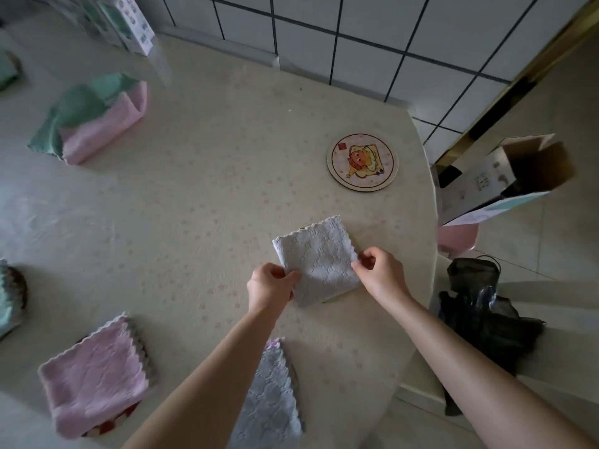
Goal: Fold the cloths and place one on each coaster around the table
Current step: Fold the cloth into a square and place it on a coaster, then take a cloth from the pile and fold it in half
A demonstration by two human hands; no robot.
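A folded white cloth lies flat on the table near its right edge, and a sliver of a coaster's rim shows under its far and near edges. My left hand pinches its near left corner. My right hand pinches its right edge. Beyond it a bare round coaster with an orange cartoon figure lies by the table's right rim. A folded pink cloth rests on a coaster at the near left. A folded grey cloth lies under my left forearm.
A pile of green and pink cloths lies at the far left. More cloth-covered coasters sit at the left edge. An open cardboard box and a dark bag sit off the table's right. A tiled wall backs the table.
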